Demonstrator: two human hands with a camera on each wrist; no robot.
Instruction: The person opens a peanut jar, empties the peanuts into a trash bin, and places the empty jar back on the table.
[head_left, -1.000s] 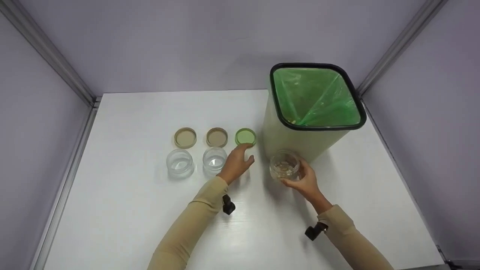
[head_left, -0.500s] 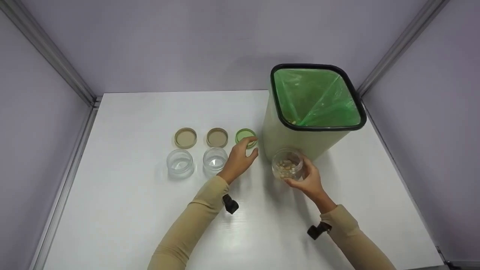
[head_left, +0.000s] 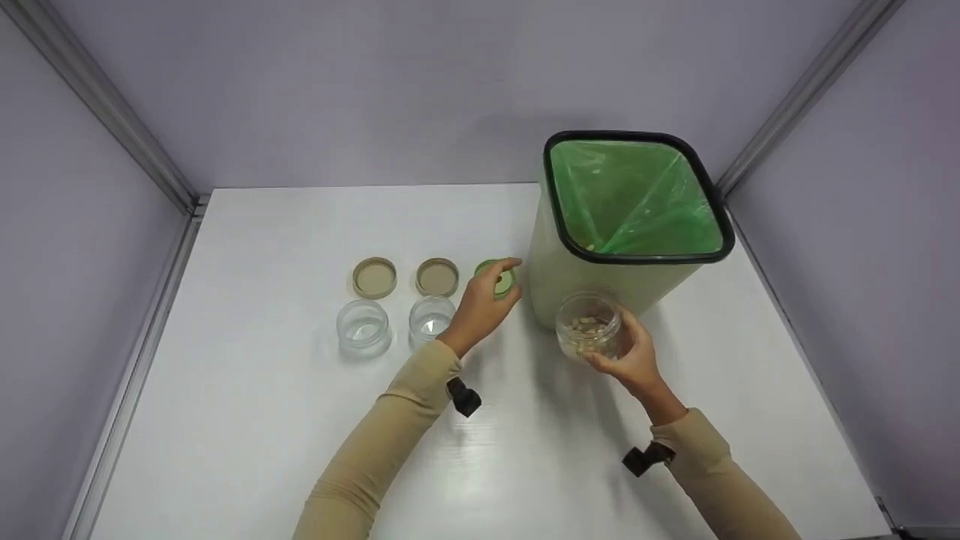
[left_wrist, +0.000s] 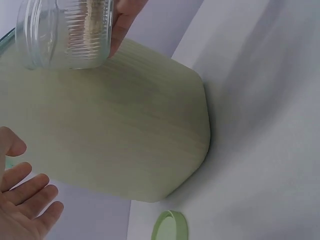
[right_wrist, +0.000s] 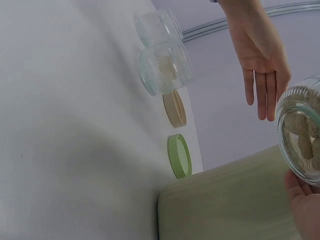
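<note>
Right hand (head_left: 634,352) grip wraps the glass jar (head_left: 589,325) of pieces beside the bin (head_left: 570,281), left hand (head_left: 480,307) flat and released above the green lid (right_wrist: 179,155); better keep jar level.

From my seat at the controls I look down on a smooth white rectangular tabletop (head_left: 300,435) with a faint sheen, brightest near its front middle, where the overhead light reflects softly. Plain pale lilac wall panels (head_left: 360,82) enclose it on three sides: one straight ahead and one on each flank. Brushed silver metal frame rails (head_left: 105,112) run diagonally down from the upper corners to meet the table's far corners, and another rail follows the table's left edge (head_left: 142,352). Lighting is even and diffuse, with only soft grey shadows on the white surface. I see no window or floor.
</note>
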